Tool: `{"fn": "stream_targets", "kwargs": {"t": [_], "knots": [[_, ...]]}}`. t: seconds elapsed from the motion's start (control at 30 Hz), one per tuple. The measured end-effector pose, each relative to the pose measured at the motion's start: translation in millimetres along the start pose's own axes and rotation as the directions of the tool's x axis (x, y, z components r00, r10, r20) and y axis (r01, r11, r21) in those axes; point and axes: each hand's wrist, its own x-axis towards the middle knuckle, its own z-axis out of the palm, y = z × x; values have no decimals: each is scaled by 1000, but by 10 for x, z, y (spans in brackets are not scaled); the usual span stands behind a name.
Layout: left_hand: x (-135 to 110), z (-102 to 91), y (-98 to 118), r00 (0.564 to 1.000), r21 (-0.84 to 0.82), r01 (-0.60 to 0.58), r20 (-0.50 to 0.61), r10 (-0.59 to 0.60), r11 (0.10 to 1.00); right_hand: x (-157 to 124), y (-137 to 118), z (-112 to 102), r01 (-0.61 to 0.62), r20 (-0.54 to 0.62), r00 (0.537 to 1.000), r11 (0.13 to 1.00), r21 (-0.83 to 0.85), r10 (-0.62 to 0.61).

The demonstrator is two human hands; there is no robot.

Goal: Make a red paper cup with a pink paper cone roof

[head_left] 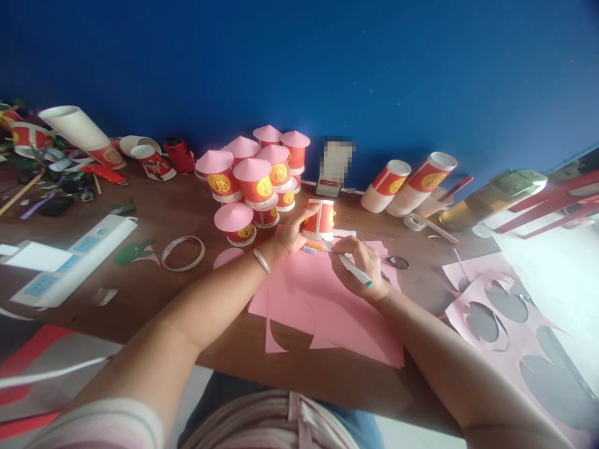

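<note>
My left hand (293,231) is closed around a red paper cup (320,219) with white bands and a yellow print, held upside down above the pink paper. Between the fingers of my right hand (360,265) is a white marker pen (352,269) with a green end, its tip close to the cup; whether it touches I cannot tell. Cut sheets of pink paper (299,296) lie under both hands. An orange marker (316,246) rests on the paper below the cup. Scissors (397,262) lie just right of my right hand, partly hidden.
Several cups with pink cone roofs (253,171) stand behind my left hand. Stacked paper cups (387,184), a tape roll (414,221) and a bottle (491,196) are at right. A power strip (77,262) and a tape ring (183,253) lie left. Cut pink scraps (472,299) hang over the right edge.
</note>
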Motion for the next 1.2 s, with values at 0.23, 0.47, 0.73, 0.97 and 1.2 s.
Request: {"fn": "stream_targets", "kwargs": {"t": [0.23,0.47,0.73,0.97,1.2], "knots": [[9,-29,-17,998,16,49,44,-50,999,-15,13,-10,-32,17,999,999,-8,32],[22,-52,-54,1000,29,23,9,-23,999,1,-5,-20,-52,14,999,998,-38,52],[4,-31,-21,999,61,26,38,-28,998,-4,-23,-14,-40,18,999,998,-55,41],[-23,-6,12,997,100,28,64,-35,995,-18,-8,6,-25,7,1000,998,-60,25],[-6,-21,-5,997,82,22,68,-28,996,12,3,-22,-12,3,1000,996,-88,12]]}}
